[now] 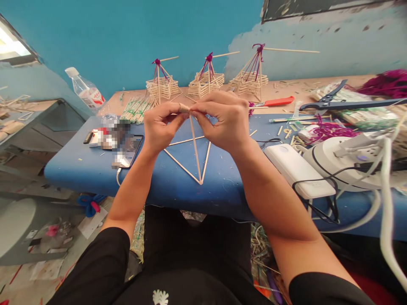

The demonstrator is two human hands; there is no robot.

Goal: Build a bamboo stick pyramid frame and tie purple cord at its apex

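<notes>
A frame of thin wooden sticks [181, 164] stands on the blue table mat: sticks form a triangle at its base, and one stick slants up from the near corner to my fingers. My left hand [164, 127] pinches the top of the frame between thumb and forefinger. Meeting it there, my right hand [222, 120] pinches the same tip from the other side. The fingertips hide the joint itself. Behind, three finished-looking stick baskets, the left one [162, 87], the middle one [206, 82] and the right one [251, 82], have purple yarn tied at their peaks.
Wrapped stick bundles [135, 111] and a phone [135, 148] lie to the left, near a plastic bottle [87, 93]. On the right are a red-handled tool [280, 101], large dark pliers [349, 103], purple yarn [388, 87], a white power bank [297, 169] and cables.
</notes>
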